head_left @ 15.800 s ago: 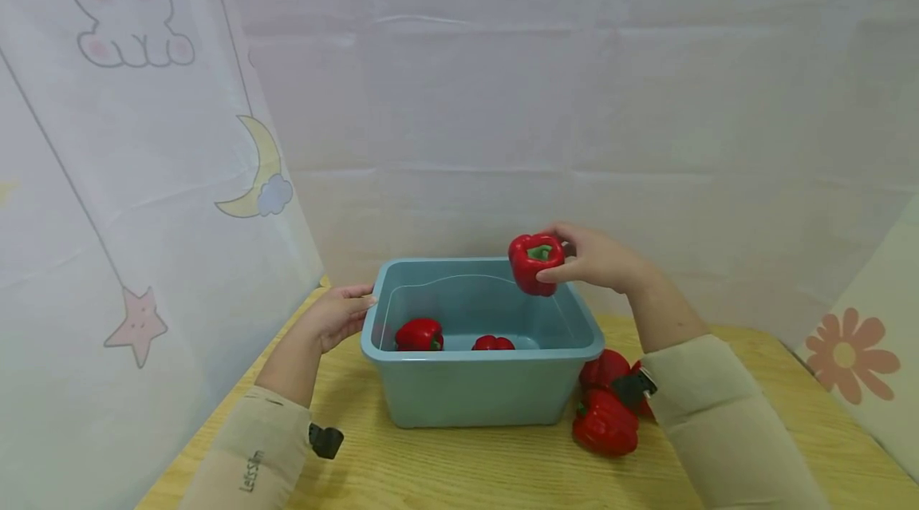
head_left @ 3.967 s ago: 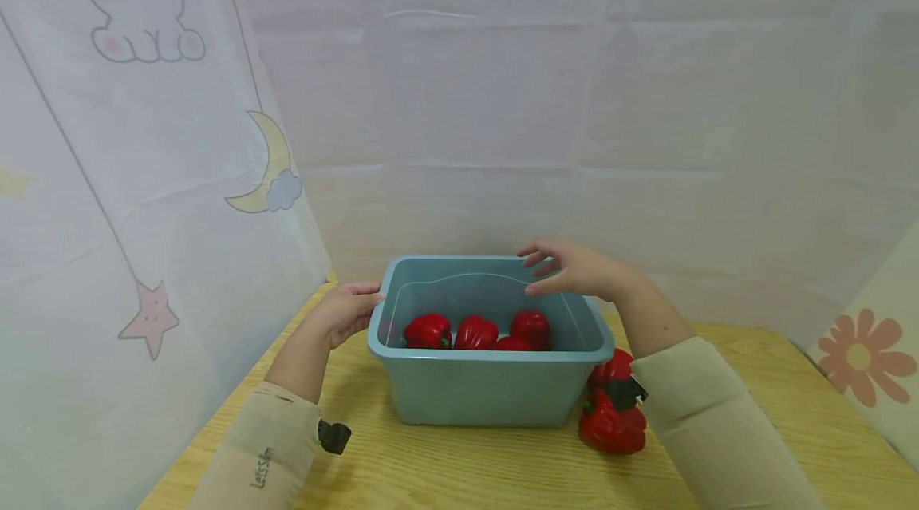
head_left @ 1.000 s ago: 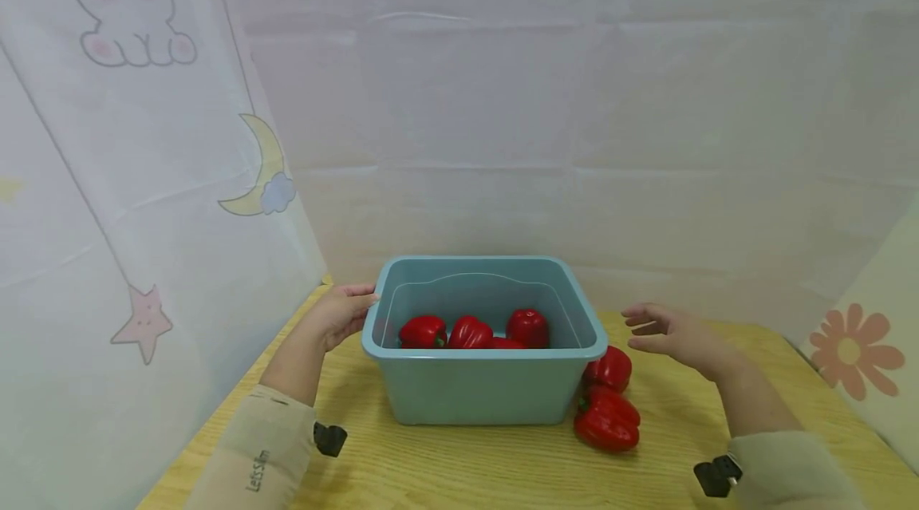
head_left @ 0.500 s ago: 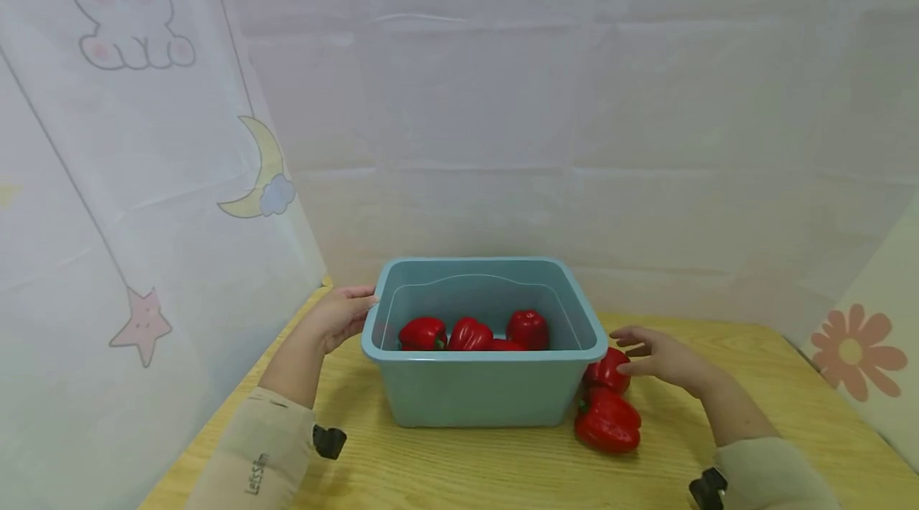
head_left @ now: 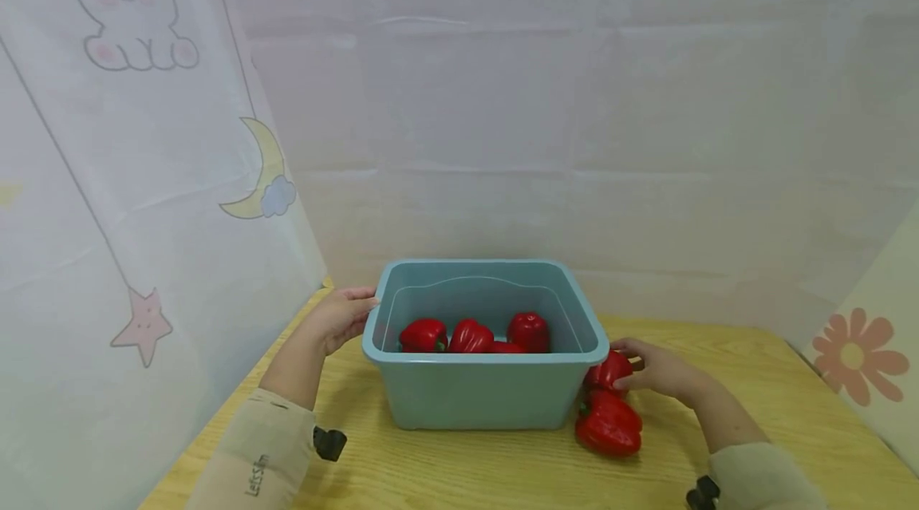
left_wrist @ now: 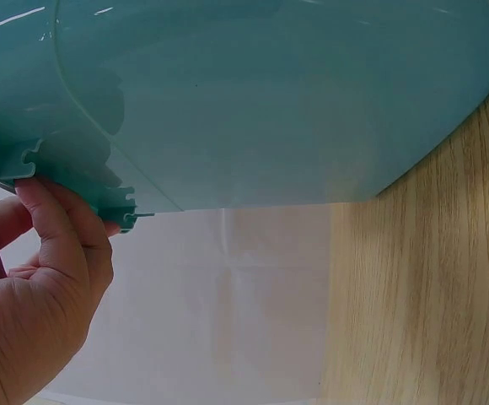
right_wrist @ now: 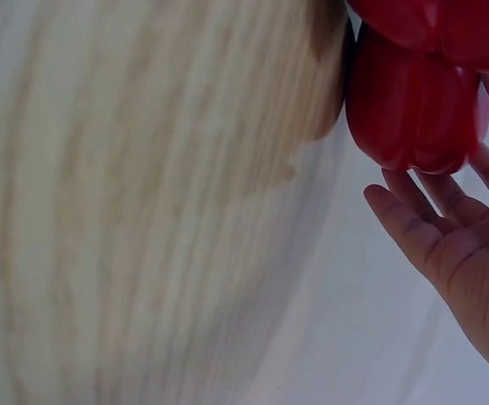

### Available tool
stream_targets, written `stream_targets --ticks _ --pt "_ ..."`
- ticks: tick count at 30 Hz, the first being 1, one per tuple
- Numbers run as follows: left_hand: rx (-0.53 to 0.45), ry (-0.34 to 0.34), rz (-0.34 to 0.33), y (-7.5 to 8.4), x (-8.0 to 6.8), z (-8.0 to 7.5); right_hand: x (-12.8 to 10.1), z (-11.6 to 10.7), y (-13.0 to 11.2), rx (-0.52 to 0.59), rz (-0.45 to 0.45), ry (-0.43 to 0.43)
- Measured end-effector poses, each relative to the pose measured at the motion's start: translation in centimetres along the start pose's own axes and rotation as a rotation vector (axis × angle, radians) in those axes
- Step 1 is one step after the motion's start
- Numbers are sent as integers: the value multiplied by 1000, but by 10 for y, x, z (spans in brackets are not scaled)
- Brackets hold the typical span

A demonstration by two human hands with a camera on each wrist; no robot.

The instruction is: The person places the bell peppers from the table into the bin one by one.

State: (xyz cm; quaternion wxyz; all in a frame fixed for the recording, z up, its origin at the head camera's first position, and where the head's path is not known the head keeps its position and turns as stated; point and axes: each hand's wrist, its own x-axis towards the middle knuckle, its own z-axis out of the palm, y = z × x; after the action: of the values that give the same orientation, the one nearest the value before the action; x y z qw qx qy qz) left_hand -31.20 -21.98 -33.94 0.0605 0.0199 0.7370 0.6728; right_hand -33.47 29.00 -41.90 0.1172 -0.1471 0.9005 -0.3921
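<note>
You look to be at the pick-up step for one more red pepper: your right hand [head_left: 656, 370] has thumb and fingers curved round the far pepper [head_left: 605, 373], on the bench [head_left: 467, 470] just beside the right wall of the blue tub [head_left: 474, 394]. How firm that hold is, I cannot tell; the right wrist view shows the digits fairly spread. Your left hand [head_left: 343, 317] is clamped on the tub's left rim, seemingly to steady it. Four loose peppers [head_left: 470, 337] show inside, and the near pepper [head_left: 609, 424] lies in front of the far one, apparently touching it. The next move probably calls for a snugger grip, then a lift clear of its neighbour and over the rim.
</note>
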Motion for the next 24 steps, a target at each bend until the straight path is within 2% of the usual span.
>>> stream_targets --ticks 18,24 --pt "-3 11 -1 0 0 0 2 7 7 23 35 -49" --pt "-4 8 5 -1 1 0 1 4 9 23 33 -40"
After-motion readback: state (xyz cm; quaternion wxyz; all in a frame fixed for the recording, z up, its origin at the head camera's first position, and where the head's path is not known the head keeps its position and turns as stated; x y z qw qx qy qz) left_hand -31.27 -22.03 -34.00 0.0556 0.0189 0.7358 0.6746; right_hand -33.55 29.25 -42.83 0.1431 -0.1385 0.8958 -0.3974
